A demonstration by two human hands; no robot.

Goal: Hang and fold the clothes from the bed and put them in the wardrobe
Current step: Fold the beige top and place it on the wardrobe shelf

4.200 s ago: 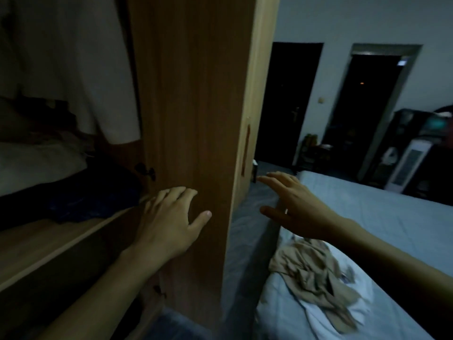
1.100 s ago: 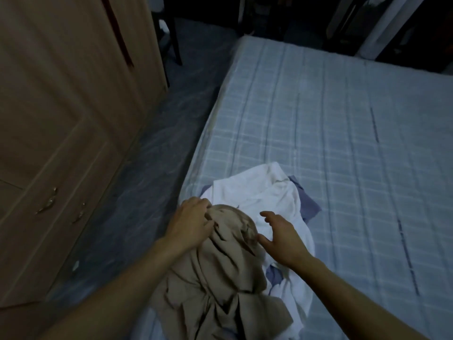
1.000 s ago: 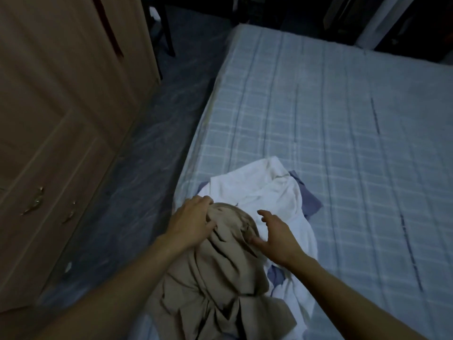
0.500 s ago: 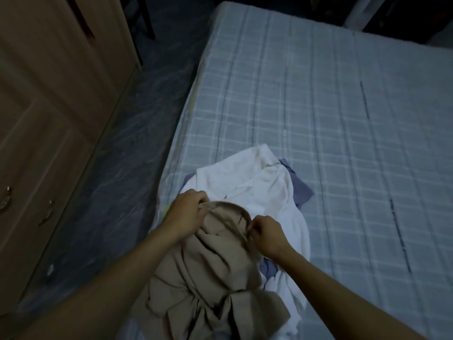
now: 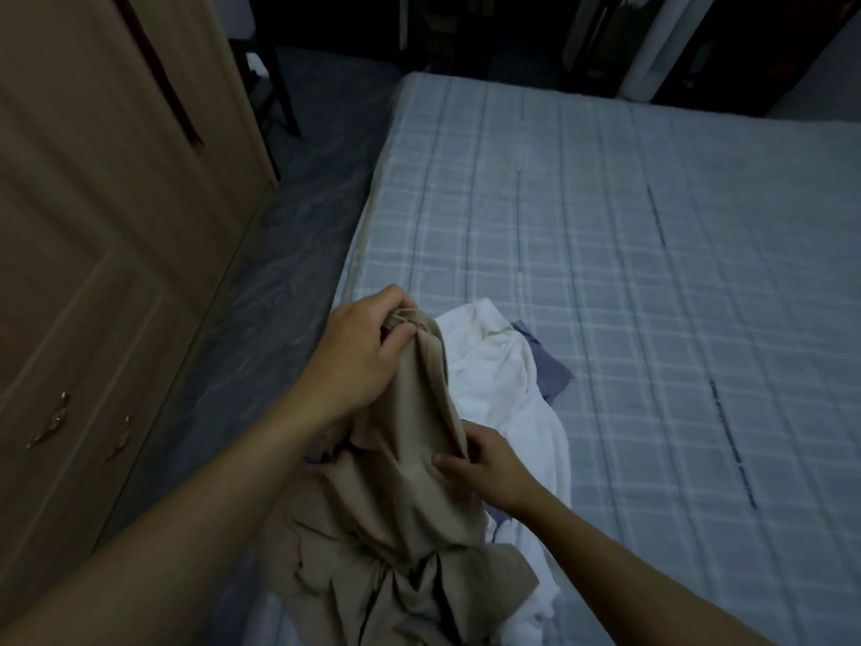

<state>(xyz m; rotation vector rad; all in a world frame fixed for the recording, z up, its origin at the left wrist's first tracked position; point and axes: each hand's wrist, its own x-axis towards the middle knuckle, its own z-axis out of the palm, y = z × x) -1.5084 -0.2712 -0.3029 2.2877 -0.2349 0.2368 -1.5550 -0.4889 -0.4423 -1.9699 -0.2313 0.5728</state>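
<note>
Beige cloth [image 5: 410, 487] looks light, limp and crumpled; left hand [image 5: 358, 356] fingers bunch its top edge, lifted off the bed [image 5: 652, 272]. Right hand [image 5: 489, 468] fingers pinch a fold just below. Gripping along a seam or edge should spread it; white clothes [image 5: 494, 366] lie just beyond.

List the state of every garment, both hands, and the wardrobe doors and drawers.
Beige garment: crumpled, top bunched and lifted, rest on the bed.
White garment: crumpled on the bed.
Purple garment: mostly buried under the white one.
Left hand: grips the beige garment.
Right hand: pinches it.
Wardrobe: doors and drawers closed.
</note>
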